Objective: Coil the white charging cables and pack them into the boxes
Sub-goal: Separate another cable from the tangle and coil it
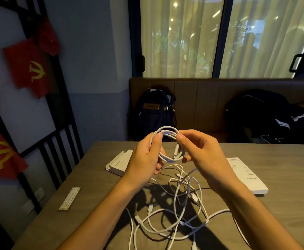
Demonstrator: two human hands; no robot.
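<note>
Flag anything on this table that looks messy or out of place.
The loose white cables lie in a tangled heap on the table, loops crossing one another, uncoiled. Only one coil is formed, held by the left hand and right hand. Nothing looks damaged.

Both hands [144,156] [201,152] grip coiled cable [167,134] above table [274,210].

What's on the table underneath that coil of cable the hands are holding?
A tangle of loose white cables lies on the table below the coil. The forearms hide parts of it.
</note>
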